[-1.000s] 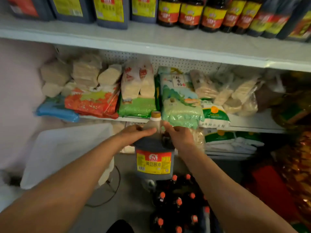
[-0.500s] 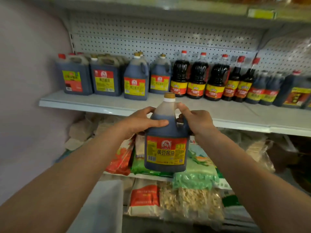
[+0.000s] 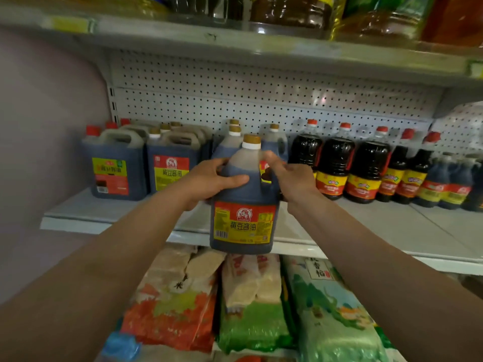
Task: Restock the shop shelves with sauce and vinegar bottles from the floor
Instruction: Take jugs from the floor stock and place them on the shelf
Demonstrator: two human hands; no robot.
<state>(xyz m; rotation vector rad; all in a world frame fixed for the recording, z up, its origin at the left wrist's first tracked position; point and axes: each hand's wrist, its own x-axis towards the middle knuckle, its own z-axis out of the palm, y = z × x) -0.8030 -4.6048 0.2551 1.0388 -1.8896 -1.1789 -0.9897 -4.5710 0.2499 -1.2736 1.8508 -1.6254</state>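
While both hands (image 3: 214, 178) grip it, jug (image 3: 243, 205) holds dark sauce

One head-worn wide-angle camera faces forward, slightly downward, close before the shop shelf (image 3: 366, 231).

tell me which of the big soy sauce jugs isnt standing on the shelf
The gold-capped jug in the middle, held in the air in front of the shelf edge by both hands' grip, left hand and right hand. The other jugs stand back by the pegboard.
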